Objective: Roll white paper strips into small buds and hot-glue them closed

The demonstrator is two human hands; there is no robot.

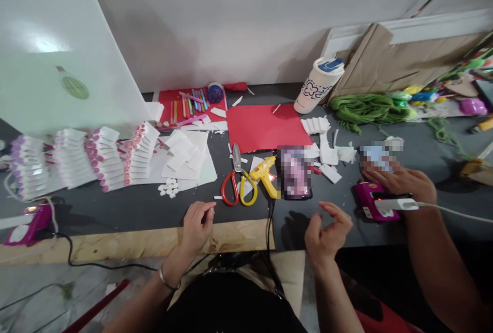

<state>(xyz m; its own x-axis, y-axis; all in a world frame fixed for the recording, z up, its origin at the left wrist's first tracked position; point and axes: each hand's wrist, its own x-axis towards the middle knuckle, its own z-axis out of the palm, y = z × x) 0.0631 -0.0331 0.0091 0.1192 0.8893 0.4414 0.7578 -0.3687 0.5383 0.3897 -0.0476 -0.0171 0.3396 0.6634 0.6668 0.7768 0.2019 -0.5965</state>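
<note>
My left hand (198, 226) hovers at the table's front edge, its fingers curled in and nothing visible in them. Scissors (238, 181) with one red and one yellow handle lie just beyond it, tips pointing away. Beside them is a yellow glue gun (265, 176), its black cord running off the front edge. My right hand (327, 230) is raised near the edge, fingers loosely bent, thumb apart from the index finger, holding nothing. In front of it lies a phone (296, 194), its screen blurred out. Small white pieces (168, 187) sit in a cluster left of the scissors.
Rows of white cards with pink and purple tips (134, 161) fill the left. Red sheet (265, 125), tumbler (318, 86) and green yarn (365, 109) stand or lie behind. Another person's hand (408, 184) rests at right near a purple adapter (372, 202).
</note>
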